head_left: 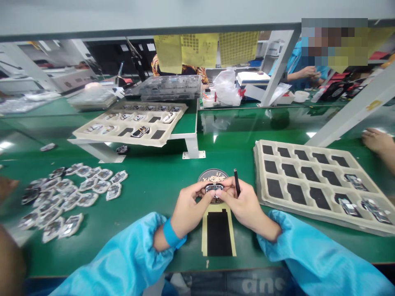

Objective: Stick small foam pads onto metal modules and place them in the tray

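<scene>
Both my hands meet at the table's middle, pinching a small dark electronic part [214,188] between thumbs and fingers. My left hand [189,209] grips its left end. My right hand [243,204] grips its right end and also carries a thin black pen-like tool [236,182] that sticks up between the fingers. Just behind the part lies a round mesh dish [207,177] with small pale bits in it. Below my hands, a black rectangular pad with a yellow border [219,233] lies flat on the green table.
A beige compartment tray [308,174] sits at right, a few parts in its near cells. Several bagged parts [66,193] are scattered at left. A raised shelf holds another beige tray [129,123]. Another person's hand [378,142] rests at the far right edge.
</scene>
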Action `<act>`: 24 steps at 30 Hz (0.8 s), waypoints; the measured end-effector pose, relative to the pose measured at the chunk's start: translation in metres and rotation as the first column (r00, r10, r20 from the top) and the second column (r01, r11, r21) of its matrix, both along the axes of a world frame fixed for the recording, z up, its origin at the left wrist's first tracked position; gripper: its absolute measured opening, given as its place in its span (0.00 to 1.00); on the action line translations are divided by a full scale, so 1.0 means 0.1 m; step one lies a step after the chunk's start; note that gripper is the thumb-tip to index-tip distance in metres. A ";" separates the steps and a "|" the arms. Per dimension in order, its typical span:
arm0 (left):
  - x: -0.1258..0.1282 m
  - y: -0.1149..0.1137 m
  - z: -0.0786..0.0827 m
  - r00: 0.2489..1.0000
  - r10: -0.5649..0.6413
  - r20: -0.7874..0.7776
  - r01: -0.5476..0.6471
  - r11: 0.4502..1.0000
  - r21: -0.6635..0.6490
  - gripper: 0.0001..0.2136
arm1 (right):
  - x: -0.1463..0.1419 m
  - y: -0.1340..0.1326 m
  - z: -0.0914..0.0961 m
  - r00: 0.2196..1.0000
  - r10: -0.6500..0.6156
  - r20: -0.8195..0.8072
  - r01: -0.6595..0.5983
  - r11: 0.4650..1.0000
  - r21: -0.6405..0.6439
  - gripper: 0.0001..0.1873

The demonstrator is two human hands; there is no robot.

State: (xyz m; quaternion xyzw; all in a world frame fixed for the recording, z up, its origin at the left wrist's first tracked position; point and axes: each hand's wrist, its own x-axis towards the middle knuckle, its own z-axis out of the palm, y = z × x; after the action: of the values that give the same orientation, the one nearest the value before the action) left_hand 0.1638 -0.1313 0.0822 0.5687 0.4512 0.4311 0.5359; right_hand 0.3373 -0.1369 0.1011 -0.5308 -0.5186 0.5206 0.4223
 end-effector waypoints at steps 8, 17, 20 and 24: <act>0.01 0.03 0.01 0.991 0.046 -0.125 -0.036 0.996 0.083 0.13 | 0.09 0.08 -0.01 0.988 0.096 0.119 -0.096 0.995 0.000 0.33; -0.01 0.06 0.03 0.985 0.046 -0.166 -0.029 0.994 0.104 0.10 | 0.22 0.16 0.04 0.918 -0.061 0.392 -0.104 0.916 0.387 0.17; -0.03 0.06 0.03 0.964 0.069 -0.259 -0.002 0.968 0.251 0.08 | 0.26 0.17 0.06 0.914 -0.025 0.406 -0.184 0.864 0.468 0.11; -0.04 0.06 0.01 0.951 0.075 -0.300 0.021 0.952 0.305 0.08 | 0.29 0.17 0.02 0.878 0.047 0.476 -0.339 0.763 0.550 0.07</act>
State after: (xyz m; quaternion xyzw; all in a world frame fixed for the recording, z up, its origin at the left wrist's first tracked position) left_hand 0.1600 -0.1251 0.0833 0.6984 0.4650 0.4089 0.3588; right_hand 0.3659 -0.1198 0.1026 -0.4067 -0.7938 0.2314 0.3884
